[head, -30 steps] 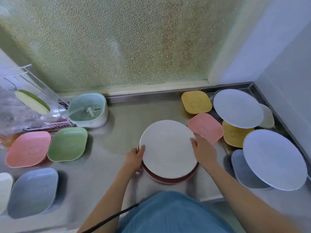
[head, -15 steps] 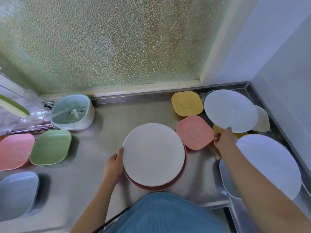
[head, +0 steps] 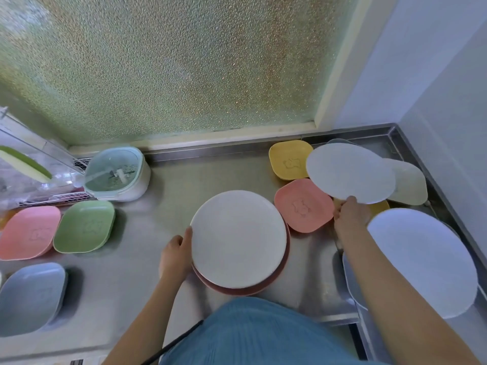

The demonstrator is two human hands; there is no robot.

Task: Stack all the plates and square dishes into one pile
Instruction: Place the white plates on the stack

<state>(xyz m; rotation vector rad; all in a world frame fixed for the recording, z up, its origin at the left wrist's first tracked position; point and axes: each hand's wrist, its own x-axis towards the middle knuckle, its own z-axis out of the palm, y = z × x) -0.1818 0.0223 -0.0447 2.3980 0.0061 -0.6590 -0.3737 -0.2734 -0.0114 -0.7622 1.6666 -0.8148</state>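
A pale round plate [head: 350, 173] was gripped at its near rim by the right hand [head: 351, 216]; the white-topped stack [head: 238, 239] was touched by the left hand [head: 175, 255].

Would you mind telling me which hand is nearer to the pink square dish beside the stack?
Right. The right hand is just right of the pink square dish; the left hand is across the stack.

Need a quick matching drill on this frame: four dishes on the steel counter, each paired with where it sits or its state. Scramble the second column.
Things:
1. white round plate
2. pale blue round plate
3. green square dish
4. yellow square dish

States:
A. by the back rail, bear motif
B. held at its near edge by the right hand
C. beside a pink square dish, far left
D. on a red plate, left hand at its edge

Pairs: 1-D, 2-B, 3-C, 4-A
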